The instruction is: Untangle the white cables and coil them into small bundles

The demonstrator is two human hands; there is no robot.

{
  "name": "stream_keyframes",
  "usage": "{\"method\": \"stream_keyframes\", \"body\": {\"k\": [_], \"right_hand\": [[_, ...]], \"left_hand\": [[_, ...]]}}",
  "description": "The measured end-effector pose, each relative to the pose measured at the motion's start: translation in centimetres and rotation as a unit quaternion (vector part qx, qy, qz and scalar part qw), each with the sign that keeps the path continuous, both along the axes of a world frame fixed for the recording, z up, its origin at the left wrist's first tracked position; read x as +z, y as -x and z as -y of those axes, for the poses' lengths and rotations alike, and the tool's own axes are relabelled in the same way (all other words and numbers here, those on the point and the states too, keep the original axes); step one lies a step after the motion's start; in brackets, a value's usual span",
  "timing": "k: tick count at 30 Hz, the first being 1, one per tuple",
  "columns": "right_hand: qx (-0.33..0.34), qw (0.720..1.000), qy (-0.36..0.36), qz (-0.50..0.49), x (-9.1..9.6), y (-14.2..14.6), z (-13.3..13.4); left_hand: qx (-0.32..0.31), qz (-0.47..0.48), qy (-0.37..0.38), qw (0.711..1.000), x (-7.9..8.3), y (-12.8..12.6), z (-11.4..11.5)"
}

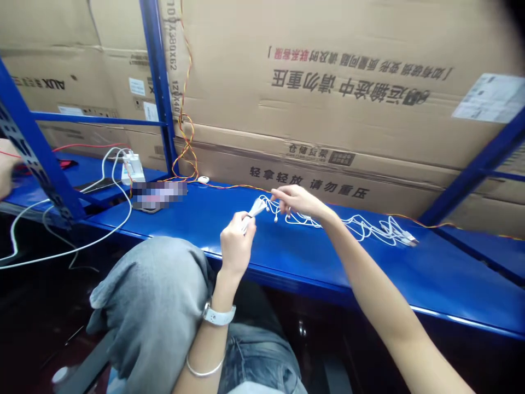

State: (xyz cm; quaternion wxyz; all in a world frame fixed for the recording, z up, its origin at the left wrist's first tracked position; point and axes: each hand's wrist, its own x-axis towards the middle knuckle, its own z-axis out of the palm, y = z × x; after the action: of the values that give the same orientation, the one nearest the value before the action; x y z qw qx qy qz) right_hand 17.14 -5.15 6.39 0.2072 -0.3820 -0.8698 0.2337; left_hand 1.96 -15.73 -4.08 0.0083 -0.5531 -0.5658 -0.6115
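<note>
My left hand (237, 243) is closed around a folded bundle of thin white cable (257, 208), held just above the front of the blue shelf. A dark band goes round the bundle near my fingers. To its right, my right hand (300, 201) reaches in with bent fingers pinched at the thin white cable strands beside the bundle. Small white plug ends hang below those fingers. More loose white cables (361, 227) lie tangled on the shelf, partly hidden behind my right forearm, with connectors (406, 238) at their right end.
The blue metal shelf (287, 257) has uprights on both sides and large cardboard boxes (328, 109) behind. A blurred-out phone-like device (158, 197) and a white power adapter (132, 167) with cables are at left. Red-yellow twisted wire (186, 148) runs along the back. Another person's hand (5, 169) shows far left.
</note>
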Motion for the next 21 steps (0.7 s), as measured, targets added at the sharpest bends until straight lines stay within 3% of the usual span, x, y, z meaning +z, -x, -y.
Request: {"method": "stream_keyframes", "body": {"k": [2, 4, 6, 9, 11, 13, 14, 16, 18, 21], "right_hand": [[-0.057, 0.996, -0.064, 0.037, -0.4, -1.1, -1.9], [-0.068, 0.989, -0.096, 0.084, -1.3, -2.0, -3.7], [-0.075, 0.978, -0.144, 0.129, -2.5, -2.7, -5.2], [-0.072, 0.96, -0.21, 0.172, -4.1, -3.3, -6.7], [-0.056, 0.955, -0.22, 0.194, -4.8, -3.6, -7.2], [-0.04, 0.955, -0.209, 0.206, -5.0, -3.8, -7.4], [-0.033, 0.957, -0.201, 0.205, -5.1, -3.9, -7.4], [-0.02, 0.964, -0.186, 0.191, -5.0, -4.1, -7.6], [-0.018, 0.97, -0.173, 0.17, -4.8, -4.3, -7.7], [-0.044, 0.972, -0.17, 0.156, -4.6, -4.1, -8.0]], "left_hand": [[0.027, 0.011, 0.003, 1.0, 1.5, 0.6, 0.0], [0.072, 0.005, -0.01, 0.997, 4.3, 1.0, -0.3], [0.098, -0.017, -0.032, 0.995, 8.5, 1.2, -1.0], [0.138, -0.071, -0.045, 0.987, 16.4, 1.8, -3.5], [0.115, -0.132, 0.017, 0.984, 21.0, 2.8, -6.1], [0.095, -0.193, 0.111, 0.97, 23.2, 4.4, -8.9], [0.085, -0.225, 0.156, 0.958, 23.2, 5.3, -10.1], [0.069, -0.259, 0.215, 0.939, 21.2, 7.6, -12.0], [0.087, -0.281, 0.274, 0.916, 17.5, 10.1, -13.0], [0.071, -0.327, 0.402, 0.852, 11.8, 13.1, -13.2]]}}
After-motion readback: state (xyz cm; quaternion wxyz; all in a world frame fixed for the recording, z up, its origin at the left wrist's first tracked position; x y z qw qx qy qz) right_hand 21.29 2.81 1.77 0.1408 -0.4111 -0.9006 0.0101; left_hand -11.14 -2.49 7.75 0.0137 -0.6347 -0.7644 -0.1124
